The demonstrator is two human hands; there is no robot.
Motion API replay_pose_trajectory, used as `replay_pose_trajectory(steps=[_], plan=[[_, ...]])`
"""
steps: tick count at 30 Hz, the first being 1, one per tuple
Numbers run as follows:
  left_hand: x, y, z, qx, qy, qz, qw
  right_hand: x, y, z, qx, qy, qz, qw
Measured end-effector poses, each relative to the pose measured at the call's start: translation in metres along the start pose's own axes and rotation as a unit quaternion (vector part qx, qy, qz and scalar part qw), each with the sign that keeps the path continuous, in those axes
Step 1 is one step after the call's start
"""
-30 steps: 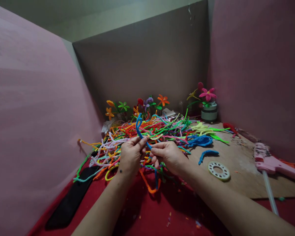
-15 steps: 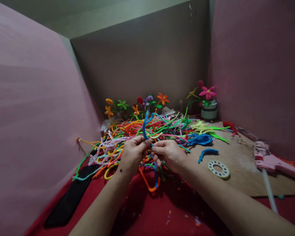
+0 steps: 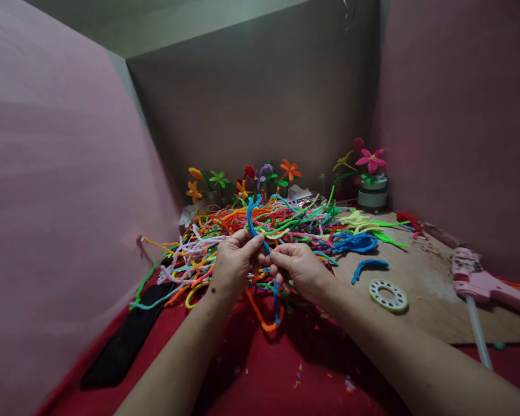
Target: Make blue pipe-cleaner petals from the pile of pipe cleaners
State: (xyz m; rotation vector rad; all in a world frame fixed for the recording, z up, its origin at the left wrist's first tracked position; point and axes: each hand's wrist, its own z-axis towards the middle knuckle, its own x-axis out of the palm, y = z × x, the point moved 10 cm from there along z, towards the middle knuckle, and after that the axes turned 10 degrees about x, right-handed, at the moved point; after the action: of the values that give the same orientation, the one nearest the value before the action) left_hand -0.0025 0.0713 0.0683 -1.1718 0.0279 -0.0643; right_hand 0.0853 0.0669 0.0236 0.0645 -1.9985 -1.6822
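A blue pipe cleaner (image 3: 250,218) runs through both of my hands, its upper end curving up and away over the pile. My left hand (image 3: 237,259) pinches it between thumb and fingers. Close beside, my right hand (image 3: 298,266) grips it lower down, with thumb and forefinger pressed together. A blue end hangs below the right fingers, near a bent orange pipe cleaner (image 3: 260,320); whether the two are joined I cannot tell. Behind the hands spreads a heap of many-coloured pipe cleaners (image 3: 225,222).
Pipe-cleaner flowers (image 3: 290,169) stand at the back, and a pink one (image 3: 371,160) rises from a small jar (image 3: 372,193). On the brown board (image 3: 433,306) lie a blue bundle (image 3: 355,243), a white ring with holes (image 3: 387,296) and a pink glue gun (image 3: 476,286). A black phone-like slab (image 3: 121,346) lies left.
My hands have drawn slightly apart along the blue pipe cleaner, and its upper end has shifted a little left. The view has moved slightly.
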Motion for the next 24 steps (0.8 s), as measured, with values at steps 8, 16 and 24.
replay_pose_trajectory(steps=[8,16,24], plan=[[0.001,0.001,0.000,-0.010,0.010,0.007,1.000,0.007,0.001,0.002,-0.003,0.076,0.047,0.996],[0.007,0.001,-0.004,-0.005,-0.014,0.012,1.000,-0.008,-0.001,0.003,0.007,-0.017,-0.020,1.000],[0.018,0.030,-0.006,-0.096,-0.015,-0.169,0.981,-0.016,-0.004,0.006,-0.006,-0.047,0.032,0.998]])
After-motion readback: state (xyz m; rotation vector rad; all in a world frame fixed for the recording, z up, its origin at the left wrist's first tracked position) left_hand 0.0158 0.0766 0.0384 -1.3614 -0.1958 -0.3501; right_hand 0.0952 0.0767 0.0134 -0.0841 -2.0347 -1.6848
